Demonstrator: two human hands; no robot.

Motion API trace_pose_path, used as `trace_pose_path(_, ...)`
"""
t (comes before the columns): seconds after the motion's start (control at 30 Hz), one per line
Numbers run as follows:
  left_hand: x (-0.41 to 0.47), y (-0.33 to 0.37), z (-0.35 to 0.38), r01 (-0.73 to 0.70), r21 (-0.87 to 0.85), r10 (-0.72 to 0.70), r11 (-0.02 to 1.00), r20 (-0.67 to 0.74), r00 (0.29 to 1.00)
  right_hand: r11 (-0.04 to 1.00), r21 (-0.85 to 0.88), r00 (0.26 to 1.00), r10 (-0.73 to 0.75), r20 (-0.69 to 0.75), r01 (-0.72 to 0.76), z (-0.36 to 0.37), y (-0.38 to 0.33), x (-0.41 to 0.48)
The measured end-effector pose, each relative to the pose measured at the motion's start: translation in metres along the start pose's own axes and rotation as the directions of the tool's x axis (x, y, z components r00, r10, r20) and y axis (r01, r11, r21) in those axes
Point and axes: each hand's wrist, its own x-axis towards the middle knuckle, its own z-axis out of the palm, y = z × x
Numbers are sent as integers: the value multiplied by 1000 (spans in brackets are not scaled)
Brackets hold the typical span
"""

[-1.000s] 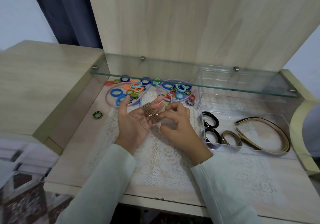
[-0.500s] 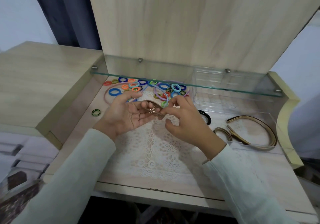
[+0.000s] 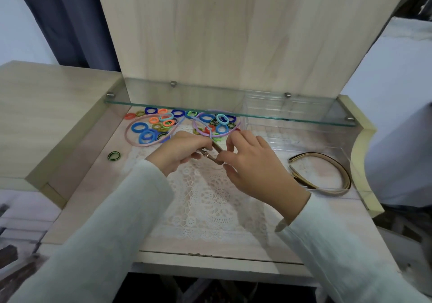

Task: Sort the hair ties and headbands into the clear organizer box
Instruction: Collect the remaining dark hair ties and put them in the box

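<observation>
Square the bundle of thin brown gold-beaded elastic hair ties (image 3: 216,150), pinched from both sides by left hand (image 3: 180,153) and right hand (image 3: 254,164) over the white lace mat (image 3: 210,199), then carry whole to the clear plastic organizer box (image 3: 292,136) at right.

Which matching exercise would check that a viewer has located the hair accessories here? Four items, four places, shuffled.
Items
1. brown hair ties
2. tan headband
3. green-black hair tie
4. pink headband

Places
A. alone on the desk, left of the lace mat
B. around some blue hair ties at the back left
C. pinched between left hand and right hand
D. inside the clear organizer box

Pairs: 1-C, 2-D, 3-A, 4-B
</observation>
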Motion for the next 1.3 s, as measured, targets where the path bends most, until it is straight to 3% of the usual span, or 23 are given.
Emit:
trace_pose_path(0.27,21,36,48,-134,257,130,957,34,991,981,-179,996,65,-56,-74,-15,47,-25)
trace_pose_path(0.6,38,60,98,-313,524,278,792,147,949,965,-166,979,197,-48,-202,-17,94,-63)
trace_pose_path(0.77,33,61,114,-345,663,379,665,99,920,959,-159,972,236,-16,-236,-4,104,-69)
trace_pose_path(1.03,39,54,132,-348,737,445,580,71,893,951,-157,956,282,79,-267,10,111,-68)
trace_pose_path(1.3,38,46,140,-371,716,473,592,64,879,944,-158,944,308,117,-289,17,112,-64)
